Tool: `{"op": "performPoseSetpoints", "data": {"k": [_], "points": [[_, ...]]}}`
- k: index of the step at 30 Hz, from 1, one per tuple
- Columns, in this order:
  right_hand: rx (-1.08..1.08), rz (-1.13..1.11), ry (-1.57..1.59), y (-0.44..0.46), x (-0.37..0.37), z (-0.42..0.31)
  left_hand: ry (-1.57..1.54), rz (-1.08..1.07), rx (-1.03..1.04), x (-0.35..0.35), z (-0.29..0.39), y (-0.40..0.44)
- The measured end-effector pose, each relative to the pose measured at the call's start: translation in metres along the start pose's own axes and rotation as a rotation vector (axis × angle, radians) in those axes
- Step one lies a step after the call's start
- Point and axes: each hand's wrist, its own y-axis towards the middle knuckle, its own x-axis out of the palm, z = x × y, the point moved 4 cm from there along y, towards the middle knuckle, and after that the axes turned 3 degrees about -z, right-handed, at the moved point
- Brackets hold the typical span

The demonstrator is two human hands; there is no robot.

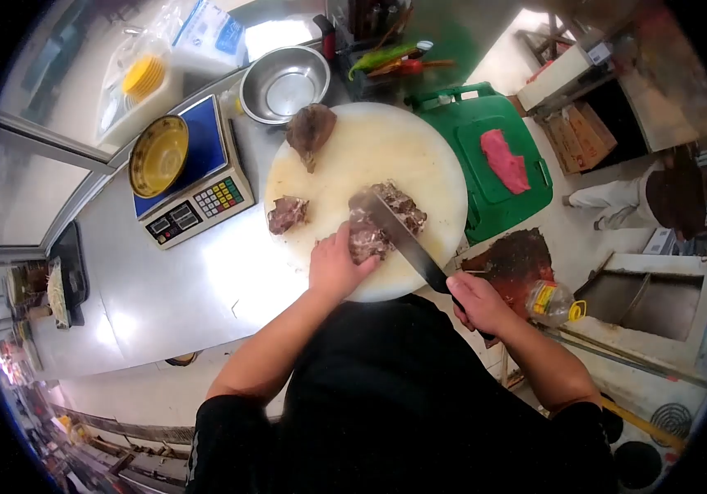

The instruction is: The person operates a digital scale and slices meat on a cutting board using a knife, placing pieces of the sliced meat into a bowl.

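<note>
R grip (475,305) wrapped rnd knife (411,247), L grip (339,267) spread on meat (365,234); board (386,140) nr R edge of steel tabletop (148,288), green bin (485,210) alongside.

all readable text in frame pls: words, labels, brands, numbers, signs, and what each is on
None I can read with confidence.
Scale: key markings and display too small.
Bag: blue print, blurred.
Bottle: label, too small.
Cardboard box: print, too small and blurred.
</note>
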Motion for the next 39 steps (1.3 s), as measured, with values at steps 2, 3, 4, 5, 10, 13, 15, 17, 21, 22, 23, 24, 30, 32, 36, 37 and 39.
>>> {"op": "performPoseSetpoints", "data": {"k": [2, 3, 4, 5, 10, 13, 15, 17, 21, 22, 23, 24, 30, 32, 36, 37, 39], "points": [[-0.001, -0.001, -0.041, 0.001, 0.0, -0.002, -0.015, 0.021, 0.007, 0.003, -0.003, 0.0], [-0.014, 0.004, -0.058, 0.001, 0.0, -0.004, -0.027, 0.041, 0.016, 0.003, -0.003, 0.0], [-0.026, 0.01, -0.074, 0.001, 0.0, -0.005, -0.031, 0.043, 0.014, 0.003, -0.003, 0.0], [-0.025, 0.011, -0.078, 0.001, 0.0, -0.004, -0.056, 0.029, 0.007, 0.003, -0.003, 0.001], [-0.056, 0.047, -0.08, 0.001, 0.002, -0.002, -0.102, 0.008, -0.012, 0.004, -0.004, 0.004], [-0.095, 0.079, -0.094, 0.001, 0.003, 0.001, -0.102, 0.06, 0.046, 0.005, -0.005, 0.004], [-0.076, 0.086, -0.077, 0.0, 0.002, 0.0, -0.124, 0.058, 0.055, 0.004, -0.003, 0.003], [-0.063, 0.09, -0.065, 0.001, 0.001, 0.0, -0.133, 0.079, 0.057, 0.009, -0.006, 0.003], [-0.035, 0.076, -0.056, -0.002, 0.003, 0.0, -0.158, 0.119, 0.074, 0.013, -0.01, 0.003], [-0.013, 0.074, -0.033, -0.002, 0.004, 0.0, -0.158, 0.119, 0.074, 0.012, -0.01, 0.003], [-0.012, 0.074, -0.032, -0.004, 0.004, -0.002, -0.157, 0.105, 0.076, 0.012, -0.011, 0.004], [-0.013, 0.077, -0.092, -0.006, 0.005, -0.005, -0.156, 0.09, 0.077, 0.012, -0.011, 0.005], [-0.069, 0.097, -0.409, -0.008, 0.006, -0.025, -0.068, 0.17, 0.109, 0.014, -0.011, 0.004], [-0.049, 0.088, -0.441, -0.008, 0.006, -0.033, -0.066, 0.197, 0.128, 0.016, -0.011, 0.003], [-0.059, 0.044, -0.468, 0.001, 0.004, -0.047, -0.064, 0.241, 0.182, 0.02, -0.012, 0.004], [-0.01, 0.029, -0.482, 0.003, 0.004, -0.049, -0.066, 0.24, 0.182, 0.021, -0.012, 0.004], [0.003, 0.016, -0.498, 0.004, 0.003, -0.058, -0.082, 0.238, 0.176, 0.023, -0.012, 0.004]]}}
